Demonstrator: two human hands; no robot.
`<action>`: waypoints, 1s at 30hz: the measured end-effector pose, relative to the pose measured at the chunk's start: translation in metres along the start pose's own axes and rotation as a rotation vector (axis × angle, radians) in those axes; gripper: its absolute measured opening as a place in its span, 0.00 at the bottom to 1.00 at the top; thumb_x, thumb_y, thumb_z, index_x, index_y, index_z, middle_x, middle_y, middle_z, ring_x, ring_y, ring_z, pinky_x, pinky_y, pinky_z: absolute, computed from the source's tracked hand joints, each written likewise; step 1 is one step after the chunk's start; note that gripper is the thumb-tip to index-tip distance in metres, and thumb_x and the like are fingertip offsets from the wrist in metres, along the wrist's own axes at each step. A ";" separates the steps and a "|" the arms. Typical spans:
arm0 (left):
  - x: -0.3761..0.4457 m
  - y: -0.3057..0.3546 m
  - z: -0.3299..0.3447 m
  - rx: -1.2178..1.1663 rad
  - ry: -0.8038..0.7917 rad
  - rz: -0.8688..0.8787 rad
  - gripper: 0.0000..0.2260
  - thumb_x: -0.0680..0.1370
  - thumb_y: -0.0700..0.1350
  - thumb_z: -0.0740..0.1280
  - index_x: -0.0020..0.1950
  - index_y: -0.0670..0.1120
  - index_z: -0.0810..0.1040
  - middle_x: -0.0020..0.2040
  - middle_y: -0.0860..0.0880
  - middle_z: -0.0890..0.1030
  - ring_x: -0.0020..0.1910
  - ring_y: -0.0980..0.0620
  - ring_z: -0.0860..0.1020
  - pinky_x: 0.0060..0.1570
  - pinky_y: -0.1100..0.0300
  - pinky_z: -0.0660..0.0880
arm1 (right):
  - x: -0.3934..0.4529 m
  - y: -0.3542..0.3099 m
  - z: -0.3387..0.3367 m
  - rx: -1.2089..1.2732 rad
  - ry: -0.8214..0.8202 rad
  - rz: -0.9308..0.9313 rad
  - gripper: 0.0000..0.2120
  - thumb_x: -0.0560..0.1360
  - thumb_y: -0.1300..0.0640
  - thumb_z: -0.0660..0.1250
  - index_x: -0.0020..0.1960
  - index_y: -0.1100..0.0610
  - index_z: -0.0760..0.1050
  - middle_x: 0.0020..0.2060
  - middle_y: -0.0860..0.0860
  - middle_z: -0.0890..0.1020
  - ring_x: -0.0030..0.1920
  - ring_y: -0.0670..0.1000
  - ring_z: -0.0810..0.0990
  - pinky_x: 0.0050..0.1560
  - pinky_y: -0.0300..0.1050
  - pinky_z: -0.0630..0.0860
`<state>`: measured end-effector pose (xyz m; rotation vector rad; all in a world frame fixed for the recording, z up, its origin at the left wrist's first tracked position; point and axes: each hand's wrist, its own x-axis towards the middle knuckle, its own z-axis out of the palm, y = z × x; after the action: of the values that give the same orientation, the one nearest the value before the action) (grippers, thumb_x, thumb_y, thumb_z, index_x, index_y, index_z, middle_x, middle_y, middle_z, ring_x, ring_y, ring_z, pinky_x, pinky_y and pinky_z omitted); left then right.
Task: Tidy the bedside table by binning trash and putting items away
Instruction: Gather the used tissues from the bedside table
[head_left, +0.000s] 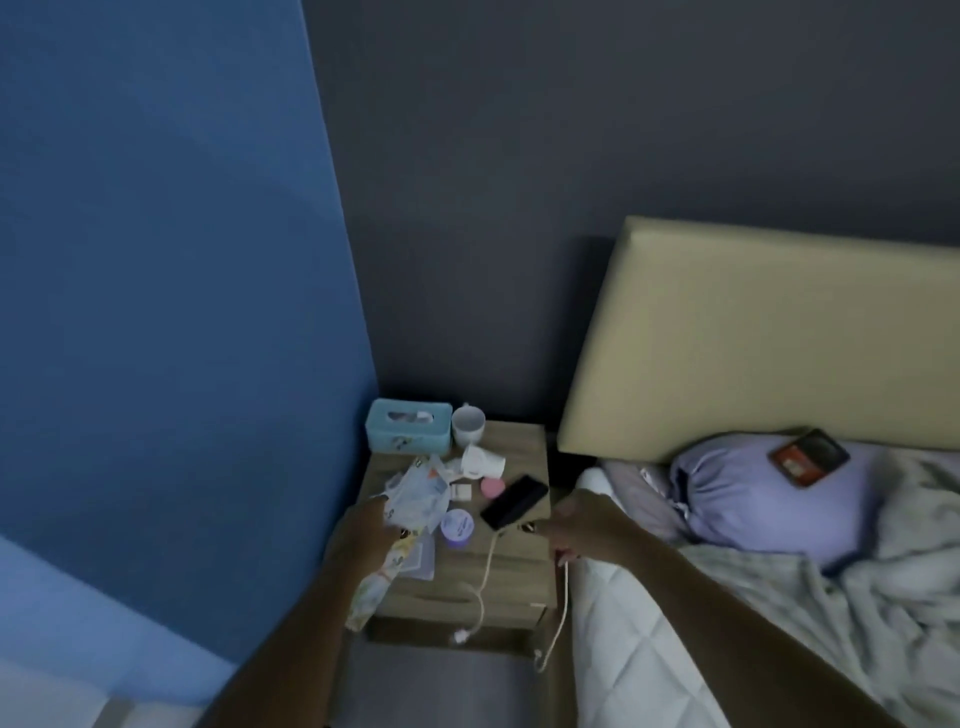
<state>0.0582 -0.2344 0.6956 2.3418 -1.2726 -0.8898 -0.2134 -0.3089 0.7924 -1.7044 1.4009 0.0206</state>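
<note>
Two hands work here: our left hand (363, 525) grips soft, crinkly wrappers (415, 493) on the desk (519, 566); our right hand (571, 525) pinches a limp white cable (563, 597) at the desk's edge.

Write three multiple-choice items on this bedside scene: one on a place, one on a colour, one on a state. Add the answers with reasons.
1. Where does the tissue box stand?
A. back left corner of the bedside table
B. on the pillow
C. on the floor

2. What colour is the small round lid beside the phone?
A. green
B. pink
C. black

3. What is the right hand doing?
A. lying flat on the bed
B. lifting the mug
C. holding a white cable

Answers: 1 A, the box sits at the table's rear left, next to the white mug. 2 B, the lid is pink. 3 C, the cable hangs down from its grip.
</note>
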 end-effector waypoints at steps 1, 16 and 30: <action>-0.005 0.009 -0.006 -0.032 0.007 -0.006 0.20 0.73 0.46 0.69 0.63 0.41 0.75 0.57 0.41 0.80 0.55 0.43 0.78 0.52 0.55 0.74 | -0.001 -0.010 -0.009 0.058 0.029 -0.005 0.15 0.73 0.56 0.71 0.29 0.55 0.76 0.23 0.48 0.81 0.33 0.53 0.83 0.49 0.54 0.82; 0.095 0.076 -0.075 -0.179 0.111 -0.041 0.16 0.75 0.43 0.68 0.60 0.38 0.76 0.58 0.37 0.79 0.58 0.39 0.77 0.47 0.60 0.67 | 0.099 -0.075 -0.063 0.007 0.061 -0.032 0.13 0.78 0.58 0.63 0.34 0.57 0.75 0.36 0.57 0.83 0.38 0.55 0.83 0.46 0.47 0.80; 0.236 0.029 -0.011 -0.240 -0.069 -0.361 0.17 0.78 0.42 0.64 0.64 0.36 0.72 0.62 0.35 0.76 0.61 0.38 0.75 0.48 0.58 0.67 | 0.266 -0.053 -0.029 0.127 -0.095 0.229 0.10 0.77 0.54 0.66 0.43 0.61 0.79 0.37 0.55 0.86 0.37 0.50 0.86 0.36 0.39 0.80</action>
<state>0.1436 -0.4483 0.6335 2.3972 -0.7246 -1.1692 -0.0910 -0.5359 0.7036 -1.4156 1.4872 0.1354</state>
